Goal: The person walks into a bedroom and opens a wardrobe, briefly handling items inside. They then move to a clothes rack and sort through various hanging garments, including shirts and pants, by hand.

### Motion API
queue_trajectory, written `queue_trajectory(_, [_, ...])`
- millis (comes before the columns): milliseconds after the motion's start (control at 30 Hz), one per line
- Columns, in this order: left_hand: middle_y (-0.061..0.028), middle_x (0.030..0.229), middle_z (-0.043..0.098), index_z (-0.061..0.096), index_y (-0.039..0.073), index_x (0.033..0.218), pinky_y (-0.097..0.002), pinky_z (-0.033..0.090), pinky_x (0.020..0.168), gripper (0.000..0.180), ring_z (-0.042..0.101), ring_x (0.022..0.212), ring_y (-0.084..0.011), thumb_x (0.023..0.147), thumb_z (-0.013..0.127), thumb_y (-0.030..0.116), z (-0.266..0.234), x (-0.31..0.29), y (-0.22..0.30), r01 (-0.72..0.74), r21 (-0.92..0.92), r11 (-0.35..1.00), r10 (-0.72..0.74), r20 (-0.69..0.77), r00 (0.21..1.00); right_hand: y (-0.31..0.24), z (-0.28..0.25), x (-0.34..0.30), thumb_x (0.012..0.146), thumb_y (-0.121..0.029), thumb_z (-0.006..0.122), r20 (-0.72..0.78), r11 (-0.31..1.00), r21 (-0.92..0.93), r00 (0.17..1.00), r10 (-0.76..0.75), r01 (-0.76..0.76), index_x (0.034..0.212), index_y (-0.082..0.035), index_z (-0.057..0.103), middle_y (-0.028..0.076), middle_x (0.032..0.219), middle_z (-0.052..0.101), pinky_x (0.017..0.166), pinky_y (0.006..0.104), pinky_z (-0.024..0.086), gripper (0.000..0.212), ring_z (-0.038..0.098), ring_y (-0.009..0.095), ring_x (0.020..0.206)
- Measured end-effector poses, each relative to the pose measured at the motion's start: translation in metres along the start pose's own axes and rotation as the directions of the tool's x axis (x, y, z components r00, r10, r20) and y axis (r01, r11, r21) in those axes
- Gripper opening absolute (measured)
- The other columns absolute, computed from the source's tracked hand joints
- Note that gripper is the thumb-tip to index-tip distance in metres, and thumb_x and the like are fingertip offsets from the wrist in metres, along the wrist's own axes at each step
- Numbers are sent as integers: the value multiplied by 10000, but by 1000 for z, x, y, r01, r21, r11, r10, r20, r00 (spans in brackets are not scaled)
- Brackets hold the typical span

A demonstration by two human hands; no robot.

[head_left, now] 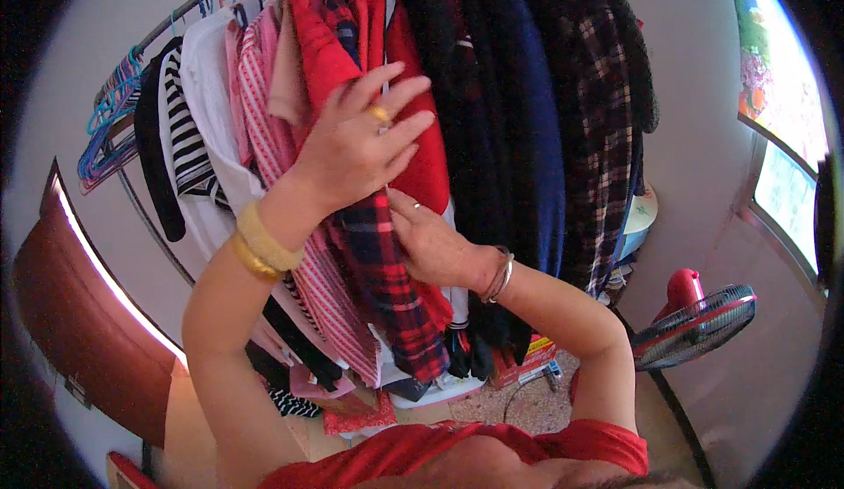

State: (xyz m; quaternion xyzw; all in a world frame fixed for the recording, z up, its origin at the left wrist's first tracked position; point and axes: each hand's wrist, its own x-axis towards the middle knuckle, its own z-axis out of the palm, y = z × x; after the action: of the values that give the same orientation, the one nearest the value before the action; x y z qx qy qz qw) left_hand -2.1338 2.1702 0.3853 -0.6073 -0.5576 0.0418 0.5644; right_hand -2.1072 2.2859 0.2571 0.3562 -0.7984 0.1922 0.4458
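- At the far left, a bunch of empty hangers (110,120), blue and pink, sits at the low end of the curved clothes rail (189,6).
- Next along hang a black-and-white striped top (186,137), a white garment (211,94) and a pink striped shirt (259,102).
- The left hand (356,146) is raised high, forearm rising steeply from the lower edge, two gold bangles (259,247) on the wrist. Its fingers are spread wide and laid flat against the red garment (330,50); a ring shows on one finger. It presses rather than grips.
- Just below it, the red plaid garment (387,278) hangs down between the pink stripes and the dark clothes, reaching well below both hands.
- The right hand (431,243) comes in from the right with the elbow bent, thin bracelets on the wrist. Its fingers are narrowed and touch the edge of the plaid cloth; whether they pinch it I cannot tell.
- Right of the hands hang dark clothes (492,94), then a dark plaid shirt (602,111).
- On the floor beneath the rail lies a red and yellow package (527,362), partly hidden.
- A red fan (694,318) stands at the lower right.
- A colourful poster (774,58) fills the upper right wall.
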Motion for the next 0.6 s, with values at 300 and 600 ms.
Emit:
queue_trajectory(300, [-105, 1082, 459, 567, 21, 822, -380, 397, 813, 231, 310, 1130, -299, 615, 595, 118, 22, -37, -34, 75, 70, 995, -91, 266, 960, 79, -83, -29, 660, -45, 572, -324, 904, -324, 930, 171, -279, 930, -15, 505, 156, 1072, 470, 836, 343, 374, 280, 444, 312, 993])
queue_trajectory(600, [-83, 1111, 438, 568, 37, 837, -398, 413, 744, 231, 281, 1157, -271, 617, 594, 101, 13, -49, -38, 134, 158, 978, -183, 360, 915, 94, -113, -33, 693, -255, 601, -380, 863, -184, 844, 379, -470, 991, -18, 496, 161, 1106, 439, 831, 374, 367, 395, 425, 317, 1010])
